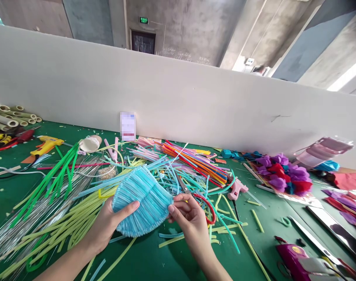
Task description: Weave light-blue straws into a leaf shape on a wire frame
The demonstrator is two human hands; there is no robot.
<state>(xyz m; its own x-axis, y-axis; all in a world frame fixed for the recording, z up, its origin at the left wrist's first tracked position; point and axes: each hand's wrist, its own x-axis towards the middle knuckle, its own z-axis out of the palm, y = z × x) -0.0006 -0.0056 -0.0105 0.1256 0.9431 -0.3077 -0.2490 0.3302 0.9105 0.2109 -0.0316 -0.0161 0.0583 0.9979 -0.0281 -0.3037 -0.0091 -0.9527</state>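
Note:
A light-blue fan-shaped piece (142, 207), made of pipe cleaners laid side by side, is held up over the table. My left hand (107, 220) grips its left side, thumb on the front and fingers behind. At the fan's right corner my right hand (188, 214) pinches the edge between thumb and fingertips. Red-handled scissors (210, 208) show just behind my right hand; whether they touch it I cannot tell. Behind the fan lie loose blue pipe cleaners (201, 185), and yellow-green pipe cleaners (75, 222) spread to the left.
Left stand a yellow glue gun (47, 145), wires (28, 222), green pipe cleaners (59, 171) and bamboo tubes (13, 115). A phone (127, 125) leans on the white partition (178, 93). Right are a pink glue gun (237, 189), purple and red petals (283, 171) and long blades (309, 236).

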